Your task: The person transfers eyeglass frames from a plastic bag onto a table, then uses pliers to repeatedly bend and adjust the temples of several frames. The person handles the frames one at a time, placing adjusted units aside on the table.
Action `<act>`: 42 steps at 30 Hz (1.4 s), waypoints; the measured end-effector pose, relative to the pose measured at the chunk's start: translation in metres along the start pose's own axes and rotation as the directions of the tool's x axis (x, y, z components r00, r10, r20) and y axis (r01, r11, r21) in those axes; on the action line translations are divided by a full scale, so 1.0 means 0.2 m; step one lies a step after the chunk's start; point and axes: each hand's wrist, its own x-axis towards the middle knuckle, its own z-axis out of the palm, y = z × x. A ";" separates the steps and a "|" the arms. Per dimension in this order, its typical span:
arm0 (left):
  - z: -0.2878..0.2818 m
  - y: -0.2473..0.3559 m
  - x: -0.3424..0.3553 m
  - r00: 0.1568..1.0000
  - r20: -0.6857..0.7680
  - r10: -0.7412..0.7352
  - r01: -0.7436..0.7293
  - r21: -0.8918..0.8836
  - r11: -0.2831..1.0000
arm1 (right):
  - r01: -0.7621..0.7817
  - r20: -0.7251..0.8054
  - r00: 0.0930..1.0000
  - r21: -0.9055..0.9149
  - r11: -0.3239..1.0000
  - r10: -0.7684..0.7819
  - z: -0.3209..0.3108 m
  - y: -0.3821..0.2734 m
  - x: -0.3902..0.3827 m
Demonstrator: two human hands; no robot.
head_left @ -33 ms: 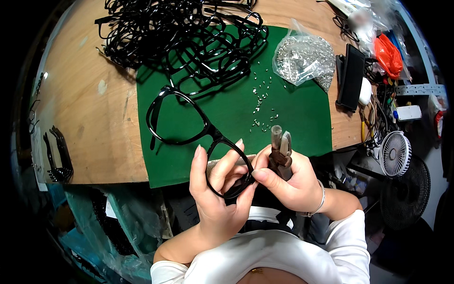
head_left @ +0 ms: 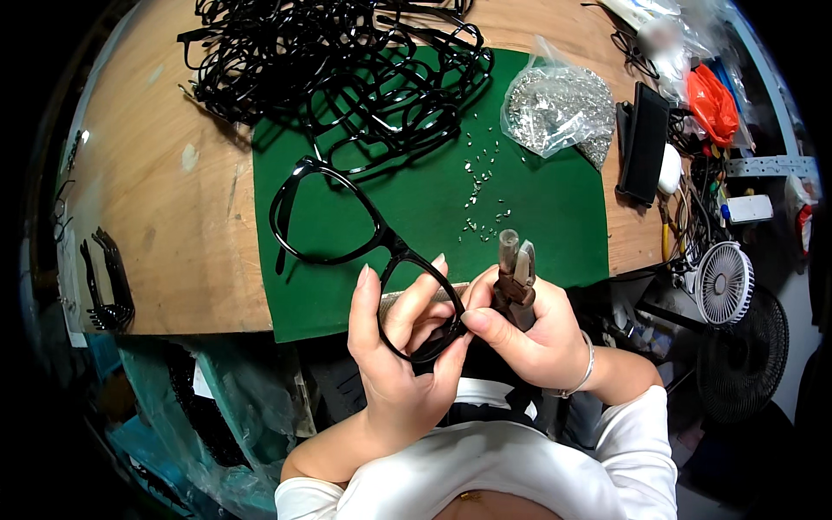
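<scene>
Wooden table (head_left: 186,260) and green mat (head_left: 542,212) beyond the fingertips. In the left hand (head_left: 400,373), a glossy black glasses frame (head_left: 395,243), grasped by its nearer rim: thumb against the lower right part, index finger along the outer left side, middle finger crossing behind the opening. Bridge just beyond the left fingertips; farther rim reaching away leftward past the index fingertip, over the mat. Cannot tell whether lifted or resting there. In the right hand (head_left: 546,338), pliers (head_left: 517,295) clasped against the palm, nose pointing away from the body. Right thumb and index finger together at the right side of the held rim, near the left thumb; cannot tell how firmly pressed. Ahead of the right fingertips, scattered silvery pieces (head_left: 474,185); farther on and to the right, a clear plastic bag (head_left: 559,104) of similar bits. Farthest beyond the left fingers, a tangled pile of black frames (head_left: 286,65). Well left of the left fingers, slender black parts (head_left: 113,314); well right of the right fingers, a white fan (head_left: 724,282).
</scene>
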 end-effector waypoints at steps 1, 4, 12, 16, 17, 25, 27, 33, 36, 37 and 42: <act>0.00 0.01 0.00 1.000 -0.011 -0.008 0.008 0.009 1.000 | 0.000 -0.001 1.000 0.009 1.000 0.000 0.00 0.01 0.00; -0.01 0.02 -0.02 0.998 0.023 -0.050 0.049 0.032 0.998 | -0.063 0.014 0.998 0.220 0.973 0.061 0.02 0.02 -0.01; -0.10 0.10 0.02 0.975 0.161 -0.154 0.198 -0.312 0.929 | -0.295 0.295 0.926 0.175 0.939 0.236 -0.01 -0.13 0.03; -0.18 0.15 0.03 0.952 0.203 -0.228 0.291 -0.375 0.880 | -0.316 0.374 0.900 0.204 0.927 0.224 0.03 -0.18 0.06; -0.19 0.17 0.02 0.948 0.198 -0.250 0.313 -0.426 0.849 | -0.316 0.389 0.893 0.186 0.930 0.226 0.03 -0.19 0.06; -0.33 0.17 0.02 0.925 0.300 -0.234 0.350 -0.429 0.833 | -0.140 0.604 0.685 -0.439 0.888 0.407 -0.05 -0.28 0.03; -0.33 0.19 0.03 0.914 0.307 -0.264 0.387 -0.467 0.795 | -0.137 0.626 0.658 -0.447 0.884 0.419 -0.02 -0.31 0.05; -0.33 0.18 0.04 0.891 0.355 -0.282 0.433 -0.478 0.764 | 0.067 0.549 0.735 -0.643 0.763 0.399 0.01 -0.28 0.07; -0.30 0.15 0.03 0.893 0.342 -0.293 0.427 -0.438 0.791 | 0.121 0.469 0.815 -0.712 0.692 0.340 0.02 -0.24 0.05; -0.30 0.14 0.02 0.901 0.339 -0.272 0.405 -0.429 0.807 | 0.133 0.463 0.827 -0.712 0.690 0.319 0.02 -0.23 0.05; -0.28 0.17 0.05 0.884 0.320 -0.341 0.447 -0.369 0.815 | 0.065 0.537 0.787 -0.562 0.824 0.304 -0.07 -0.24 0.08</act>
